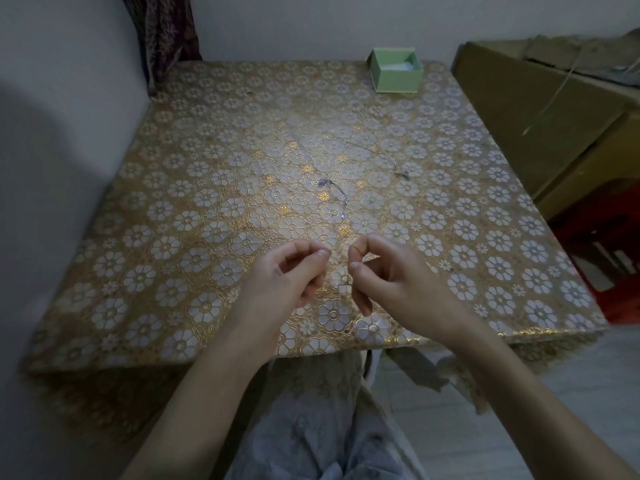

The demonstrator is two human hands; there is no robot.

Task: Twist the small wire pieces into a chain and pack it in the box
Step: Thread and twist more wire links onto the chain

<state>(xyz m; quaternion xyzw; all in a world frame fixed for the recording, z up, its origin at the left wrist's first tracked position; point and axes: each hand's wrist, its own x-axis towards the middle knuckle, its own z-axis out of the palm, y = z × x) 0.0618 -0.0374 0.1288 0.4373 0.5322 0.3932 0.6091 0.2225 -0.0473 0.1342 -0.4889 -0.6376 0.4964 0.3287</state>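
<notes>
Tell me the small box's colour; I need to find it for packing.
Pale green box, open, at the table's far edge; head view shows it.

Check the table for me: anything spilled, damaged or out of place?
Nothing stands out. The green box sits open and upright at the far edge; wire pieces lie loose mid-table, and both hands work near the front edge.

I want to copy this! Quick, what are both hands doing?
Left hand: fingers curled, thumb meeting forefinger; anything pinched is too small to see.
Right hand: fingers pinch a thin wire piece.
</notes>
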